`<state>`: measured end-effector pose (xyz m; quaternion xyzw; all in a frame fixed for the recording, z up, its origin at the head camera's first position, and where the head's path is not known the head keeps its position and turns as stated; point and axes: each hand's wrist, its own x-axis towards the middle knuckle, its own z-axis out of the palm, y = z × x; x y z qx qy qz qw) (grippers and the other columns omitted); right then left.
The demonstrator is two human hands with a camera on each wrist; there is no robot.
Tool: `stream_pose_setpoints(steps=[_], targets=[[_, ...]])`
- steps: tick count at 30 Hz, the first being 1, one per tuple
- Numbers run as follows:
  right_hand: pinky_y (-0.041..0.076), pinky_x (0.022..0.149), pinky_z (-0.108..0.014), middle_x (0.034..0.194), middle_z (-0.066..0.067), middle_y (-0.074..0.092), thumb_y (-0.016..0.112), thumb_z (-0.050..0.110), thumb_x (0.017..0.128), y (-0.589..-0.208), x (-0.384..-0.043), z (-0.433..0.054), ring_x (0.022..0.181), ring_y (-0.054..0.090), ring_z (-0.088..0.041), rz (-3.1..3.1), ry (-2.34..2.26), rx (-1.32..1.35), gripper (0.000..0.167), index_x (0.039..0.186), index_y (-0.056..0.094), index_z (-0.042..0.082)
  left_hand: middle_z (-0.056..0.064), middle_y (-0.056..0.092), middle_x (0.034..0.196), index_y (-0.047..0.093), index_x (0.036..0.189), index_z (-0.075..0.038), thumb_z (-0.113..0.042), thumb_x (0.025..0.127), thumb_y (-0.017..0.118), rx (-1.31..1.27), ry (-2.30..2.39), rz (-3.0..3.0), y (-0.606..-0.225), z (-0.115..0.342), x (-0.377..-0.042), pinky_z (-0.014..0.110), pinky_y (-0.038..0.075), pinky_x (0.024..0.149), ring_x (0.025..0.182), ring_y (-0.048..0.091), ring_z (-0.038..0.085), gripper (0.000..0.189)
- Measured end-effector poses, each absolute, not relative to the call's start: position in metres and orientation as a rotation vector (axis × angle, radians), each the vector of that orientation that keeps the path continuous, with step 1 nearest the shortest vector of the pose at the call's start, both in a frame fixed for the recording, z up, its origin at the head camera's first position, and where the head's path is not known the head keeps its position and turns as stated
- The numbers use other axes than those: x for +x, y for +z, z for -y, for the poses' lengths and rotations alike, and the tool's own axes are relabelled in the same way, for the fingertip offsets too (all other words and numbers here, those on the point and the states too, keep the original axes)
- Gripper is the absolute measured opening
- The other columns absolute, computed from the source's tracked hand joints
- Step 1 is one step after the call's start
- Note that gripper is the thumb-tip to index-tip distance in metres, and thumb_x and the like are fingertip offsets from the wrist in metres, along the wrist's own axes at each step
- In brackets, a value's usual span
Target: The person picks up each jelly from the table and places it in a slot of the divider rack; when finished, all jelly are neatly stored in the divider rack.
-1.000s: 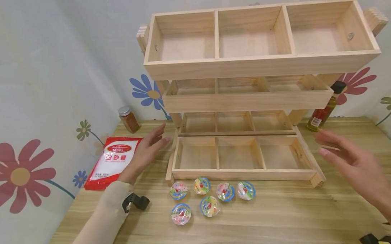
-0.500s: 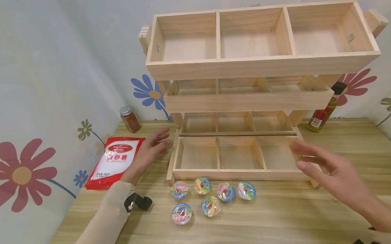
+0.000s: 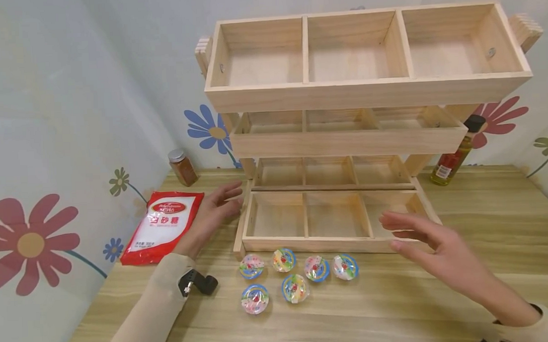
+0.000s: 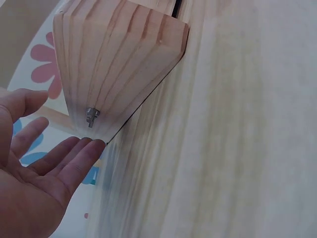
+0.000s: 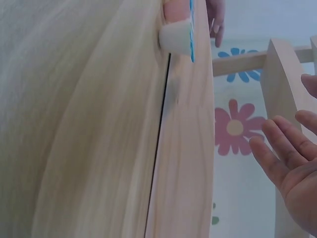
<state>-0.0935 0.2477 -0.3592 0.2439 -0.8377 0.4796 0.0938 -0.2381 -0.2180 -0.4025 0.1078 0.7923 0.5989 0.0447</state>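
My left hand, fingers relaxed and holding nothing, is at the left side of the wooden tiered rack. In the left wrist view its fingertips lie right at the rack's wooden end piece, below a small metal bolt. My right hand hovers in front of the rack's lowest tray, over its right compartment in the head view, with fingers loosely spread and nothing in them. Several small sealed jelly cups with printed lids stand on the table just before the rack.
A red and white bag of sugar lies left of the left hand. Behind it stands a spice jar with a silver lid. An oil bottle with a black cap stands behind the rack's right side. A flowered cloth hangs behind the table.
My right hand has moved left, from beside the rack's right side to in front of its lowest tray. The left hand has shifted slightly right and down. The jelly cups stay in place.
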Motion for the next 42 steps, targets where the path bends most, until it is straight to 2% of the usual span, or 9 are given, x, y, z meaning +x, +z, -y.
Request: stream_pose_setpoints(steps=[3,7,14,23,30,42], targets=[[0.055,0.094,-0.017,0.137,-0.007,0.069,0.072,-0.007,0.097,-0.363,-0.095,-0.243,0.120,0.066,-0.009,2.473,1.427,0.758,0.054,0.147,0.063,0.010,0.020,0.050,0.158,0.047,0.161,-0.012,-0.018,0.108,0.063,0.294,1.833,-2.413,-0.404,0.217,-0.238,0.051,0.051,0.111,0.139,0.053,0.039,0.055],[0.055,0.095,-0.018,0.136,-0.003,0.070,0.072,-0.003,0.099,-0.365,-0.097,-0.236,0.118,0.068,-0.012,2.493,1.429,0.785,0.052,0.146,0.064,0.017,0.014,0.053,0.157,0.051,0.159,-0.017,-0.025,0.106,0.067,0.229,1.824,-2.422,-0.406,0.217,-0.238,0.049,0.051,0.111,0.139,0.055,0.034,0.056],[0.055,0.095,-0.019,0.132,-0.007,0.072,0.072,0.001,0.100,-0.371,-0.099,-0.228,0.114,0.071,-0.016,2.523,1.423,0.808,0.046,0.143,0.066,0.014,0.013,0.058,0.151,0.058,0.152,-0.011,-0.022,0.106,0.068,0.237,1.885,-2.381,-0.410,0.216,-0.240,0.039,0.055,0.105,0.133,0.060,0.030,0.048],[0.057,0.096,-0.023,0.133,0.001,0.072,0.075,0.006,0.099,-0.383,-0.102,-0.218,0.113,0.071,-0.017,2.564,1.404,0.864,0.039,0.137,0.069,0.012,0.013,0.061,0.148,0.061,0.149,-0.010,-0.023,0.104,0.072,0.191,1.925,-2.343,-0.413,0.214,-0.241,0.044,0.055,0.106,0.131,0.062,0.030,0.049],[0.059,0.094,-0.029,0.128,0.008,0.073,0.081,0.015,0.096,-0.392,-0.103,-0.210,0.109,0.072,-0.017,2.619,1.293,0.890,0.038,0.134,0.073,0.018,0.015,0.061,0.147,0.061,0.150,-0.008,-0.022,0.104,0.072,0.218,1.929,-2.327,-0.414,0.213,-0.241,0.042,0.056,0.105,0.131,0.061,0.030,0.049],[0.063,0.089,-0.035,0.125,-0.005,0.075,0.081,0.007,0.094,-0.399,-0.106,-0.201,0.104,0.073,-0.016,2.535,1.326,1.034,0.039,0.131,0.072,0.007,0.012,0.060,0.150,0.062,0.150,-0.011,-0.024,0.104,0.071,0.222,1.849,-2.362,-0.414,0.212,-0.242,0.042,0.056,0.105,0.133,0.060,0.031,0.048]])
